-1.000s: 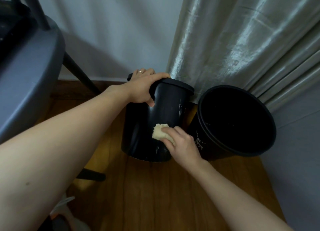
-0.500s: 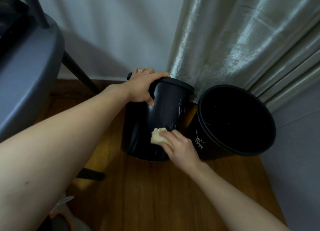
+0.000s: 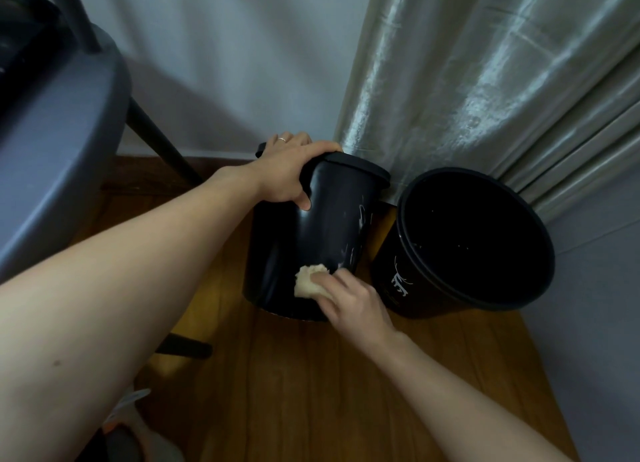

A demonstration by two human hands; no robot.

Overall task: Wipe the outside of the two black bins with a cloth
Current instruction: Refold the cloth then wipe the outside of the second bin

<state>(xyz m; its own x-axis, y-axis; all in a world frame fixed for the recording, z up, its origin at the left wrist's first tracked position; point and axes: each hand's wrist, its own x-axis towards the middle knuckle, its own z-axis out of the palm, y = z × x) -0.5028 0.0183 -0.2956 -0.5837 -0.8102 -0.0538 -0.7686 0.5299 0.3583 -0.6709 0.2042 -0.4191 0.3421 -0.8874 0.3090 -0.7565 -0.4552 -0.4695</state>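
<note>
Two black bins stand on the wooden floor in front of the curtain. The left bin (image 3: 332,226) is tilted away from me, with white smears down its side. My left hand (image 3: 291,170) grips its rim from above. My right hand (image 3: 353,295) presses a crumpled cream cloth (image 3: 306,283) against the lower front of that bin's wall. The right bin (image 3: 408,281) leans towards me with its dark inside showing; a white print marks its outside. Neither hand touches it.
A grey chair seat (image 3: 59,142) with black legs (image 3: 162,142) fills the left side. A shiny curtain (image 3: 485,73) hangs behind the bins, beside a white wall. A grey surface (image 3: 599,305) borders the right. Wooden floor (image 3: 311,392) lies in front.
My right hand has slid the cloth down the left bin's wall, from mid-height towards its base. My left hand has kept its hold on the rim.
</note>
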